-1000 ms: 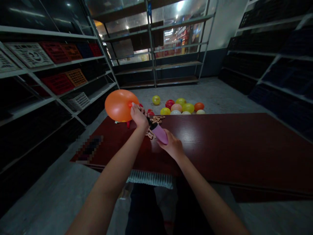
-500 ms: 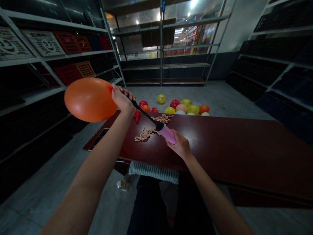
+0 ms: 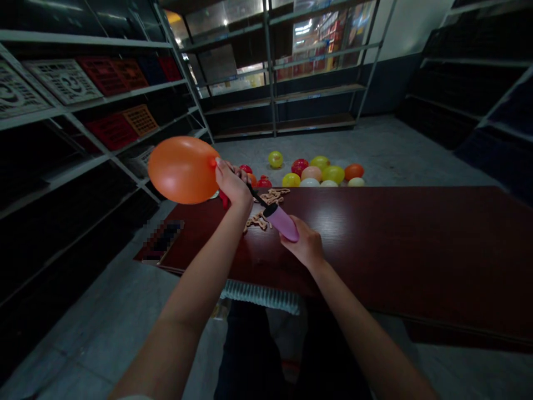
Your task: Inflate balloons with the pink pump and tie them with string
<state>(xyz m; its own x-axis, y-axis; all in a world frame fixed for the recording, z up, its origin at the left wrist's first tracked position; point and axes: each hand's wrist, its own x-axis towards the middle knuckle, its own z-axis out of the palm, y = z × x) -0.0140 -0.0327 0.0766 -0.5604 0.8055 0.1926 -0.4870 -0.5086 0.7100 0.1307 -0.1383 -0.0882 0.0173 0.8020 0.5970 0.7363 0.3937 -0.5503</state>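
Over the dark-red wooden tabletop (image 3: 375,250), your inflated orange rubber balloon (image 3: 181,169) has moved nearer the pink-and-black plastic pump (image 3: 285,224). Your left grip (image 3: 233,180) is closed around the balloon's neck, your right grip (image 3: 307,241) around the pump (loosen that left pinch and air could escape).

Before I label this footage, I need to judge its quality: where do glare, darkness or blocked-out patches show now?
Head view: glare pales the tabletop near the right hand, and a soft sheen sits on the held orange balloon; head view: the right-hand shelves sink into near-black, and pixelation covers a dark item at the tabletop's left end.
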